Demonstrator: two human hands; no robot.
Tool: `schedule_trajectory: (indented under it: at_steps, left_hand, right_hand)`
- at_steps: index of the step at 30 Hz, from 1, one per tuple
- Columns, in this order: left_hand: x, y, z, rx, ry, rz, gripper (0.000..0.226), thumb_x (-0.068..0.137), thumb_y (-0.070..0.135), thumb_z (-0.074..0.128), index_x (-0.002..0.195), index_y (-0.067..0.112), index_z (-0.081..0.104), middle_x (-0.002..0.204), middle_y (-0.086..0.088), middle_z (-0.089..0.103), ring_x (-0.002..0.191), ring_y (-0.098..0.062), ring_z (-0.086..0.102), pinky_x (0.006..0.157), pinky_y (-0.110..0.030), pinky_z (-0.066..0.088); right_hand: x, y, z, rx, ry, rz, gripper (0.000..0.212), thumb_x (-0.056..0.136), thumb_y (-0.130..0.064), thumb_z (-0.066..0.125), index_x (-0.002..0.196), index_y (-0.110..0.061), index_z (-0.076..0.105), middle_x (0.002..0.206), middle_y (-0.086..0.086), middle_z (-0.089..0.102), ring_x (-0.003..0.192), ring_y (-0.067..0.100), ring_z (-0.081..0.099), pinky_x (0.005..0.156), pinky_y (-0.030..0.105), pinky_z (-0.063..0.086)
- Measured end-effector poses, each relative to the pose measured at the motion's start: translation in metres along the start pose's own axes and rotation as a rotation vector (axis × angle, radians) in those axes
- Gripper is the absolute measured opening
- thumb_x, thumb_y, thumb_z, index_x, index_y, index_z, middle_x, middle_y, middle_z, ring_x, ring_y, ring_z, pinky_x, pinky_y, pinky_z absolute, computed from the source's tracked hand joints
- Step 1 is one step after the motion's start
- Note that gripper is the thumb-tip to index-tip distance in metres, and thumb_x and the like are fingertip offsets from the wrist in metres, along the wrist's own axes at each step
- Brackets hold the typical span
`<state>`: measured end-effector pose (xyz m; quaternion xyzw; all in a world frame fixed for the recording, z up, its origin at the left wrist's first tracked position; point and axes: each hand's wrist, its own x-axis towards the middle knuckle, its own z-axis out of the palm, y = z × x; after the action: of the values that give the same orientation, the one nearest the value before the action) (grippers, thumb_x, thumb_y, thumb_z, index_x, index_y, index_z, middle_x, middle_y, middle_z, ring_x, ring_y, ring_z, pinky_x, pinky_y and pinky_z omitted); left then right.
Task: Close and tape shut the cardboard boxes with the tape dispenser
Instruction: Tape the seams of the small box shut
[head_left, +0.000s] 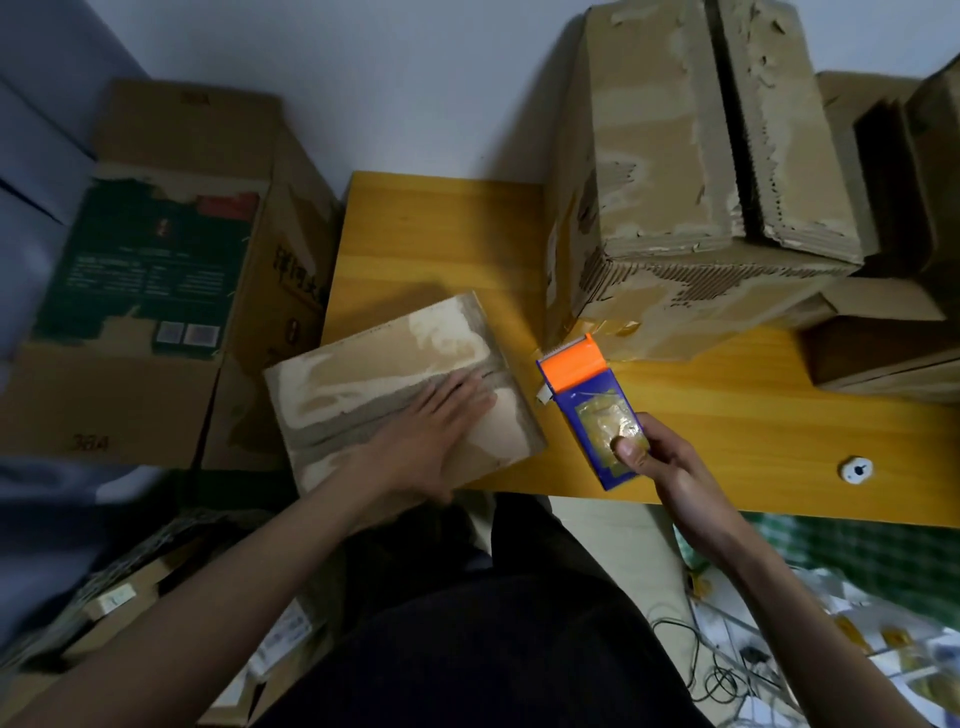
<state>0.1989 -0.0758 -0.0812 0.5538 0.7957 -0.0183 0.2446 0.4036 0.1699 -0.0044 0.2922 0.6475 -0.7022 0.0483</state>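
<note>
Two flaps meet under your flat left hand (431, 431); their seam runs left-to-right toward the tape dispenser (592, 410) your right hand (660, 457) grips just beside the small cardboard box (363, 374).

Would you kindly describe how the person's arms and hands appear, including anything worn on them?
Both forearms are bare: no sleeves reach into view. The left hand and right hand wear no gloves, and no rings, watch or bracelet show. The nails look short. The picture is dim, so finer marks cannot be told.
</note>
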Motion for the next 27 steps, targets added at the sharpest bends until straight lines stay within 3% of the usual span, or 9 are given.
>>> schedule_trajectory:
  at_steps: [3,5,7,9,11,14,19,24,27]
  left_hand:
    - [-0.01,0.002,-0.005,-0.14,0.003,0.035,0.13,0.071,0.063,0.078,0.161,0.025,-0.006,0.167,0.006,-0.018,0.152,-0.01,-0.02,0.125,-0.036,-0.008]
    - [-0.011,0.014,-0.021,-0.527,0.166,-0.066,0.092,0.09,0.048,0.07,0.161,0.027,0.016,0.166,0.012,0.01,0.148,0.0,0.007,0.125,-0.035,0.015]
    - [-0.003,0.028,-0.045,-0.873,0.424,-0.225,0.057,0.102,0.038,0.056,0.154,0.024,0.038,0.157,0.009,0.038,0.138,0.0,0.036,0.115,-0.031,0.037]
    - [0.009,0.037,-0.068,-1.01,0.543,-0.345,0.041,0.104,0.033,0.052,0.143,0.021,0.056,0.138,0.004,0.06,0.119,-0.004,0.058,0.101,-0.03,0.05]
    - [0.017,0.042,-0.084,-1.105,0.519,-0.36,0.034,0.1,0.037,0.056,0.124,0.019,0.072,0.113,0.006,0.074,0.103,-0.008,0.068,0.093,-0.037,0.056]
    - [0.019,0.049,-0.098,-1.197,0.442,-0.346,0.027,0.1,0.035,0.06,0.105,0.016,0.079,0.092,0.0,0.078,0.088,-0.008,0.07,0.08,-0.031,0.054]
    - [0.021,0.047,-0.105,-1.34,0.421,-0.416,0.021,0.101,0.025,0.06,0.111,0.015,0.076,0.103,-0.008,0.075,0.094,-0.018,0.071,0.074,-0.02,0.056]
    - [0.015,0.038,-0.114,-1.588,0.122,-0.416,0.022,0.099,0.013,0.06,0.117,0.004,0.07,0.102,-0.008,0.073,0.086,-0.01,0.069,0.068,-0.018,0.056]
    - [0.013,0.032,-0.118,-1.585,0.05,-0.401,0.018,0.097,0.007,0.06,0.11,0.004,0.072,0.093,-0.005,0.075,0.078,-0.008,0.071,0.066,-0.018,0.056]
  right_hand:
    - [-0.003,-0.001,0.001,-0.001,-0.036,-0.01,0.031,0.09,-0.03,0.06,0.113,-0.01,0.063,0.106,0.007,0.069,0.097,0.018,0.065,0.079,0.019,0.051]
    - [-0.006,-0.004,0.002,-0.008,-0.058,-0.02,0.031,0.09,-0.03,0.06,0.112,-0.009,0.062,0.105,0.007,0.069,0.096,0.017,0.066,0.077,0.019,0.051]
    - [-0.007,-0.006,0.003,-0.011,-0.079,-0.023,0.034,0.089,-0.03,0.06,0.113,-0.006,0.061,0.105,0.007,0.069,0.095,0.016,0.066,0.074,0.02,0.052]
    - [-0.009,-0.008,0.006,-0.011,-0.101,-0.022,0.037,0.088,-0.03,0.06,0.114,-0.004,0.061,0.104,0.005,0.069,0.094,0.015,0.067,0.073,0.021,0.053]
    - [-0.009,-0.009,0.007,-0.019,-0.122,-0.028,0.038,0.087,-0.03,0.061,0.113,-0.002,0.06,0.102,0.003,0.069,0.093,0.014,0.067,0.073,0.021,0.053]
    - [-0.009,-0.01,0.009,-0.023,-0.14,-0.026,0.036,0.088,-0.03,0.061,0.112,-0.003,0.06,0.102,0.002,0.069,0.094,0.014,0.067,0.074,0.022,0.052]
    - [-0.01,-0.009,0.012,-0.016,-0.146,-0.017,0.036,0.088,-0.03,0.061,0.114,-0.006,0.061,0.104,0.0,0.069,0.098,0.014,0.067,0.075,0.024,0.053]
    - [-0.011,-0.011,0.011,-0.007,-0.167,-0.014,0.035,0.089,-0.028,0.06,0.115,-0.004,0.061,0.102,0.0,0.069,0.095,0.013,0.066,0.076,0.023,0.052]
    - [-0.012,-0.013,0.009,-0.001,-0.172,-0.02,0.033,0.09,-0.025,0.06,0.114,-0.002,0.061,0.098,-0.002,0.067,0.092,0.012,0.065,0.074,0.019,0.05]
